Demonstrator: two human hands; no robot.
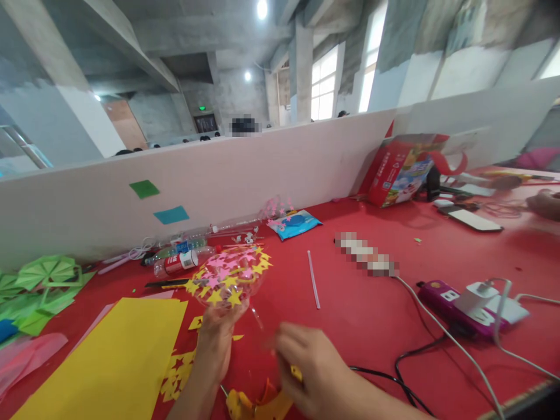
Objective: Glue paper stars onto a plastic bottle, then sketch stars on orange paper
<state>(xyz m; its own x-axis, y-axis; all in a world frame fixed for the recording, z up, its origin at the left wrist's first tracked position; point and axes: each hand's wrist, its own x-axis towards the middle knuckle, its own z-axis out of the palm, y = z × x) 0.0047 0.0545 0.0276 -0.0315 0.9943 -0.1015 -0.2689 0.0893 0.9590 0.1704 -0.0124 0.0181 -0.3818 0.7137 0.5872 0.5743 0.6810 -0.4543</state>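
Observation:
My left hand (pixel 215 335) is closed around the underside of a clear, rounded plastic piece (pixel 251 286) with pink and yellow stars on its upper side. A thin shiny strand hangs by its right side. To the right, my right hand (pixel 306 356) is curled, its fingertips smeared by motion; what they hold, if anything, cannot be made out. A bit of yellow shows under its fingers. Below it lies a yellow-orange glue gun (pixel 245 405), partly hidden by the hand. Yellow star-cut paper scraps (pixel 177 373) lie beside my left wrist.
Yellow sheets (pixel 109 356) and green folded paper (pixel 48 280) lie left. Behind are plastic bottles (pixel 175 265), a blue packet (pixel 297 224) and a partition (pixel 262 169). A white stick (pixel 314 280), purple power strip (pixel 437 291) and cables lie right. Another person's hand (pixel 545 204) is far right.

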